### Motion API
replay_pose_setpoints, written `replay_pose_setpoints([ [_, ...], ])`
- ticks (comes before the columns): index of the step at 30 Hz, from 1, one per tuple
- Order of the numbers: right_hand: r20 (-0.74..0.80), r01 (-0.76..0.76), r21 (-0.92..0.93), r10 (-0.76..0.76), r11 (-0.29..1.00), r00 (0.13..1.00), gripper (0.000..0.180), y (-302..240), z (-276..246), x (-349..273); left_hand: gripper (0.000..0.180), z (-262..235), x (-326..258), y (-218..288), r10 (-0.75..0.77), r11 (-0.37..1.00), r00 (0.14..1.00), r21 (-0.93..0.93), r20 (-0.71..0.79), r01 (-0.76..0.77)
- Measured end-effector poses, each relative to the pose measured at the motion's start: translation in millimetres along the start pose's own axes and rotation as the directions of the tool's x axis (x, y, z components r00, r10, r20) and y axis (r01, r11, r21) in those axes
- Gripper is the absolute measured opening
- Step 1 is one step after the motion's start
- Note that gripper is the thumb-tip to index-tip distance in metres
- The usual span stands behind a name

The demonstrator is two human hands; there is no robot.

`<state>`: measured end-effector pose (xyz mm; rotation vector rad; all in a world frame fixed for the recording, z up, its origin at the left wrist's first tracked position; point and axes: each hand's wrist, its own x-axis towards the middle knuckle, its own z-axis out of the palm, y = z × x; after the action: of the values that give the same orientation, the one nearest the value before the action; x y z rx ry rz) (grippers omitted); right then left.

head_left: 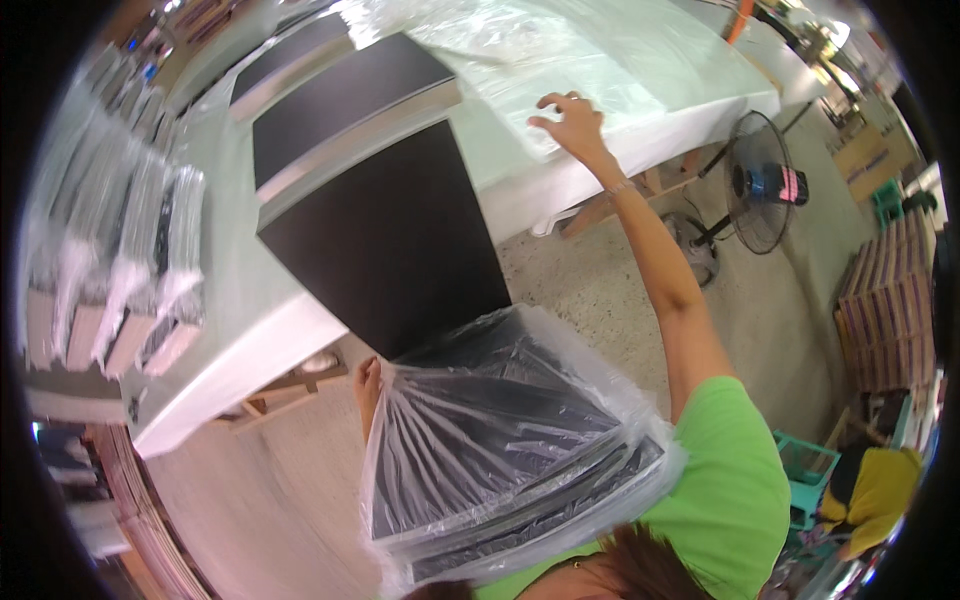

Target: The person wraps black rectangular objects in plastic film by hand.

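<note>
A large black panel (400, 240) leans from the table's near edge toward me. Its near end is inside a clear plastic bag (500, 430), which lies against my body in gathered folds. At the bag's left corner, my left hand (369, 380) is closed on the bunched plastic; part of that hand is hidden behind it. My right hand (575, 128) is stretched out to the far right, fingers curved and apart, holding nothing. It hangs over the table edge beside a pile of flat clear plastic bags (560, 80).
Two more dark panels, a nearer one (350, 95) and a farther one (290, 60), lie on the white-covered table (240, 290). Plastic-wrapped panels (130, 250) stand in a row at left. On the right are a floor fan (762, 185), stacked cardboard (888, 310) and a green stool (805, 460).
</note>
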<state>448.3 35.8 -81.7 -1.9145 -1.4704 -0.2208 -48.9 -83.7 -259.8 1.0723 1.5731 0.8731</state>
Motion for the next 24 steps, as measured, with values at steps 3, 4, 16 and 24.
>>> replay_pose_setpoints([
  [3,0.001,0.032,-0.025,-0.032,0.999,0.999,0.018,12,35,23,0.032,-25,0,-20,0.038,0.999,0.999,-0.040,0.034,-0.037],
  [4,0.018,0.009,0.027,-0.009,1.000,1.000,0.016,30,34,30,0.031,-19,2,-10,0.060,0.998,0.996,-0.021,0.063,-0.059],
  [16,0.131,0.019,0.134,-0.037,0.991,0.991,0.022,40,32,40,0.026,-30,-3,48,0.226,0.969,0.972,0.089,0.063,-0.231],
  [24,0.119,-0.144,0.142,0.128,0.979,0.985,0.032,28,28,46,0.021,-28,-19,71,0.292,0.871,0.933,0.345,0.212,-0.351],
])
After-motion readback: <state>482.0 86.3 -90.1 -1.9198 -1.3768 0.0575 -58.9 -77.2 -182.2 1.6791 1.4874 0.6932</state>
